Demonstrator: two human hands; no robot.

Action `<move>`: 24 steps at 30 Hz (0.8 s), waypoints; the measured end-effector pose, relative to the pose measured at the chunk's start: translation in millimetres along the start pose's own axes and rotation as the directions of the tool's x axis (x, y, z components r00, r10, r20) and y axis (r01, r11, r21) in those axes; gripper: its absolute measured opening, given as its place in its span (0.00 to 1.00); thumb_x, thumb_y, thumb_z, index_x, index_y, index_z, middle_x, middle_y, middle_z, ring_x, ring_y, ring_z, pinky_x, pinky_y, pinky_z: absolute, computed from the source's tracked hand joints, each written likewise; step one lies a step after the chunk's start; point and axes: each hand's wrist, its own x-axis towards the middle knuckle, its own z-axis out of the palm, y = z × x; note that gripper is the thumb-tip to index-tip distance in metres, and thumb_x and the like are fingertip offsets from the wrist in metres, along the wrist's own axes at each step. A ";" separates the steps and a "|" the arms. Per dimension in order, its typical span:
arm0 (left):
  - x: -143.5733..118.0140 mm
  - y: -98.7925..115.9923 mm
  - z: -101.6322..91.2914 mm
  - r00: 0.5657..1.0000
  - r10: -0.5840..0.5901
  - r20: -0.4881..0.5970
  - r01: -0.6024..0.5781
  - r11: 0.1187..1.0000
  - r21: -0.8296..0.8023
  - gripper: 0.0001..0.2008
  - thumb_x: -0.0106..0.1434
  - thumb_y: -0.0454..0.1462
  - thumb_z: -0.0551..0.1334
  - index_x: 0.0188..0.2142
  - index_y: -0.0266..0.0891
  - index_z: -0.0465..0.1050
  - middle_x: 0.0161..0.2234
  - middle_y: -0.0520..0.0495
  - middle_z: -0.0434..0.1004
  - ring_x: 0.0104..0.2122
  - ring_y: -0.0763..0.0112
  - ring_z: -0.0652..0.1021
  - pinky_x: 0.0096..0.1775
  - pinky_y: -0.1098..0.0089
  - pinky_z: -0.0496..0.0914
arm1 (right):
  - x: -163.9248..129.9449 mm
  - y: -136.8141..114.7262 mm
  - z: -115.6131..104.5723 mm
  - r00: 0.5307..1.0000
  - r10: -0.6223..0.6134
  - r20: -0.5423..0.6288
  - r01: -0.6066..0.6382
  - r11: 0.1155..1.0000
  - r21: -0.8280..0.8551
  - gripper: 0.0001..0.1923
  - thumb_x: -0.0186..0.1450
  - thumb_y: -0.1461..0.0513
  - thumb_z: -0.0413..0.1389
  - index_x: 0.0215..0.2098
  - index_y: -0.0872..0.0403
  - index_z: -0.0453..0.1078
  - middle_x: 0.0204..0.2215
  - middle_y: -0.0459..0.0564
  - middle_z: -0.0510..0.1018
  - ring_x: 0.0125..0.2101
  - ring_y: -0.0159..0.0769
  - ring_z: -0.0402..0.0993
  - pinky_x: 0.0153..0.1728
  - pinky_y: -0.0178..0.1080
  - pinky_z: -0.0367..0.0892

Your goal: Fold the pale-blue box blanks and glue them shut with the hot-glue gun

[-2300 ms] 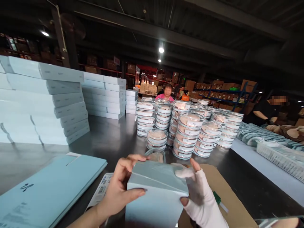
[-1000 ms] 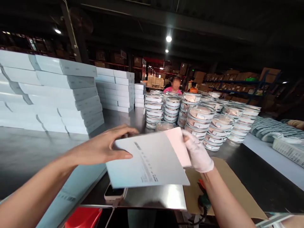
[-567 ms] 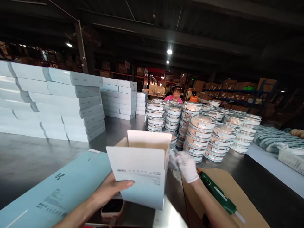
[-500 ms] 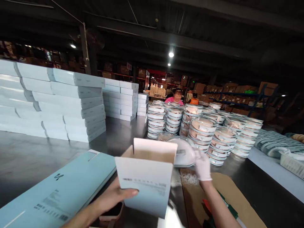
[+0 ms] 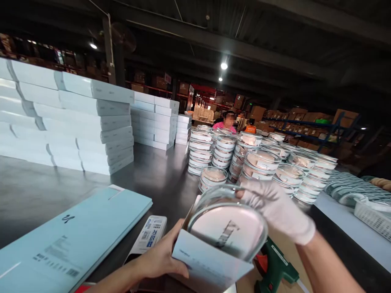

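Observation:
My bare left hand (image 5: 163, 254) grips a light-blue cardboard box (image 5: 210, 262) by its near left side, thumb on the outside. The box is tilted, with its open end up. In my right hand (image 5: 275, 207), which wears a white glove, is a round clear glass dish (image 5: 222, 232) with a pale insert and dark lettering on its face. The dish stands on edge, its lower part inside the box opening and hidden by the front wall. My gloved fingers hold its upper rim.
Flat blue cartons (image 5: 88, 228) lie at left beside a white packet (image 5: 151, 232) with blue lettering. A green glue gun (image 5: 276, 264) rests at right. Stacked glass dishes (image 5: 259, 162) and walls of finished boxes (image 5: 79, 122) stand behind. A person (image 5: 227, 121) is beyond the stacks.
My right hand has brought the glass dish from near the stacks toward me and partly into the box. The box has tilted and moved slightly right, with my left hand still on it.

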 end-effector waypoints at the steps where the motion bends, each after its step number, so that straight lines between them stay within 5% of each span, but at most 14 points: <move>1: 0.0 -2.9 0.1 1.000 0.006 -0.010 -0.006 1.000 0.002 0.43 0.36 0.35 0.80 0.53 0.45 0.68 0.43 0.51 0.77 0.42 0.57 0.75 0.45 0.60 0.72 | -7.5 5.2 8.8 0.999 -0.046 -0.008 0.045 0.993 -0.109 0.12 0.59 0.52 0.66 0.28 0.52 0.78 0.26 0.48 0.80 0.29 0.39 0.76 0.30 0.40 0.72; 4: -0.1 -11.1 -0.8 0.999 0.009 -0.037 -0.009 1.000 0.009 0.37 0.39 0.37 0.79 0.49 0.44 0.69 0.40 0.51 0.76 0.42 0.54 0.76 0.46 0.56 0.73 | -44.1 38.8 27.4 0.908 -0.215 -0.359 0.054 0.910 -0.411 0.13 0.62 0.49 0.64 0.39 0.47 0.74 0.38 0.50 0.79 0.40 0.45 0.76 0.44 0.44 0.71; 6: -1.5 -13.3 -1.5 0.998 0.011 -0.062 -0.010 1.000 0.017 0.39 0.38 0.40 0.80 0.50 0.45 0.69 0.42 0.50 0.76 0.45 0.51 0.76 0.50 0.52 0.72 | -71.4 69.4 39.5 0.835 -0.121 -0.537 -0.045 0.957 -0.285 0.16 0.65 0.45 0.60 0.41 0.45 0.69 0.42 0.51 0.78 0.46 0.47 0.76 0.49 0.45 0.70; 9: -8.0 -10.9 0.2 0.980 0.135 -0.148 -0.132 0.991 0.030 0.56 0.38 0.51 0.81 0.64 0.48 0.58 0.57 0.41 0.70 0.57 0.43 0.71 0.59 0.48 0.66 | -101.5 109.7 67.9 0.895 0.064 -0.442 -0.076 0.997 -0.010 0.29 0.65 0.37 0.54 0.57 0.42 0.66 0.58 0.53 0.76 0.58 0.52 0.73 0.54 0.48 0.71; 11: -14.5 -7.3 3.3 0.931 0.318 -0.180 -0.306 0.948 0.090 0.59 0.44 0.62 0.75 0.68 0.48 0.51 0.68 0.36 0.57 0.65 0.39 0.63 0.64 0.46 0.61 | -112.1 126.8 90.2 0.914 0.048 -0.402 -0.051 0.999 0.004 0.40 0.65 0.34 0.49 0.67 0.42 0.59 0.64 0.54 0.71 0.64 0.57 0.66 0.57 0.53 0.71; 15: -24.9 2.5 11.3 0.839 0.533 -0.115 -0.480 0.822 0.307 0.30 0.69 0.59 0.54 0.61 0.46 0.69 0.72 0.38 0.49 0.68 0.41 0.61 0.64 0.48 0.61 | -118.7 143.1 120.7 0.834 -0.123 -0.538 -0.008 0.972 -0.234 0.38 0.69 0.38 0.47 0.70 0.45 0.57 0.72 0.54 0.58 0.70 0.61 0.53 0.65 0.60 0.59; 17: -25.4 8.4 15.7 0.833 0.540 -0.118 -0.469 0.804 0.366 0.27 0.73 0.55 0.47 0.56 0.44 0.75 0.70 0.39 0.56 0.65 0.43 0.66 0.62 0.51 0.65 | -117.9 147.6 127.3 0.781 -0.181 -0.597 -0.014 0.952 -0.307 0.31 0.72 0.43 0.47 0.68 0.46 0.61 0.72 0.55 0.58 0.68 0.61 0.57 0.65 0.60 0.58; 20: -20.3 14.5 23.6 0.853 0.501 -0.146 -0.422 0.827 0.372 0.28 0.75 0.53 0.44 0.51 0.42 0.76 0.65 0.37 0.65 0.63 0.44 0.68 0.59 0.53 0.68 | -112.8 149.0 133.6 0.762 -0.127 -0.635 -0.075 0.957 -0.281 0.28 0.73 0.47 0.47 0.66 0.48 0.63 0.69 0.58 0.63 0.63 0.60 0.68 0.60 0.57 0.66; 22: -15.1 15.3 29.8 0.842 0.463 -0.276 -0.369 0.869 0.329 0.22 0.75 0.52 0.47 0.51 0.43 0.73 0.63 0.38 0.69 0.63 0.47 0.69 0.59 0.53 0.67 | -108.4 144.1 135.9 0.757 -0.053 -0.651 -0.133 0.963 -0.233 0.28 0.73 0.48 0.48 0.67 0.50 0.61 0.68 0.59 0.64 0.64 0.58 0.65 0.60 0.55 0.66; 24: -10.6 15.0 34.6 0.759 0.435 -0.484 -0.354 0.900 0.253 0.15 0.73 0.50 0.54 0.50 0.46 0.67 0.62 0.40 0.68 0.62 0.52 0.70 0.58 0.54 0.68 | -106.3 135.6 131.2 0.773 0.028 -0.634 -0.164 0.974 -0.158 0.29 0.73 0.49 0.49 0.69 0.48 0.56 0.70 0.57 0.62 0.68 0.51 0.61 0.62 0.51 0.65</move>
